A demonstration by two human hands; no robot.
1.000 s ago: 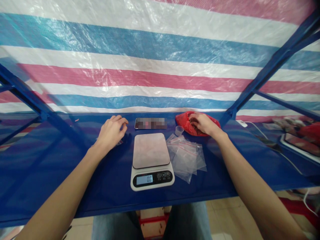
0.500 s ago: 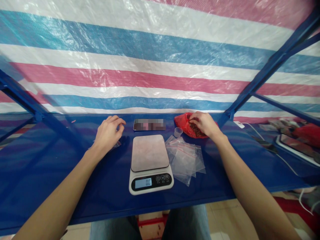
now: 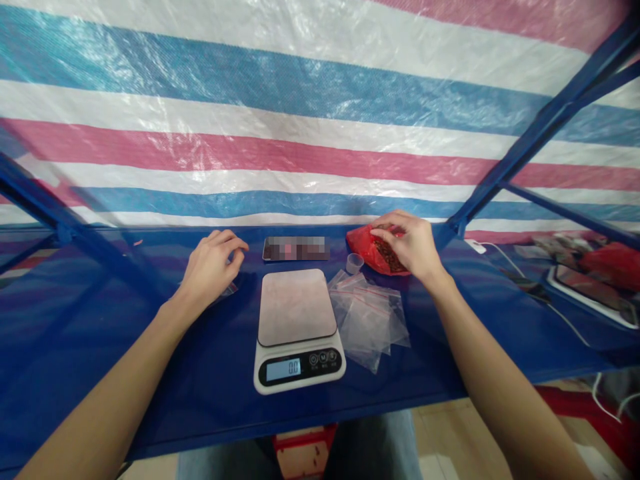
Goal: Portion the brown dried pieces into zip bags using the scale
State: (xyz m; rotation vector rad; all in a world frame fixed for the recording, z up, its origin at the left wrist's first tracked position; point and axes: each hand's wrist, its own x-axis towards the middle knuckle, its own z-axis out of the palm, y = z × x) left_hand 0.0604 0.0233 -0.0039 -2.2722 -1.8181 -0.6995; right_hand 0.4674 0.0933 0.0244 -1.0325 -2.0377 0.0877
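My left hand (image 3: 214, 263) rests on the blue table left of the scale, fingers loosely curled, thumb apart, nothing visible in it. Clear plastic (image 3: 229, 290) shows partly from under that wrist. On the right, my right hand (image 3: 407, 243) is over the mouth of a red plastic bag (image 3: 361, 248), thumb and fingers closed together; what they pinch is too small to make out. Small brown, peppercorn-like grains (image 3: 387, 259) fill the bag. A white kitchen scale (image 3: 297, 307) reads 0.0, its plate bare. A small clear cup (image 3: 355, 263) stands beside the bag.
Several clear zip bags (image 3: 370, 320) lie fanned out right of the scale. Behind it is a phone (image 3: 295, 249) with a blurred screen. Blue metal frame bars (image 3: 505, 167) rise at both sides. A cable (image 3: 565, 320) and a white-edged tray-like object (image 3: 595, 297) are far right.
My right hand has lifted slightly out of the grains in the red bag, and its fingertips now show above them. The left hand has barely moved; the view has shifted a little.
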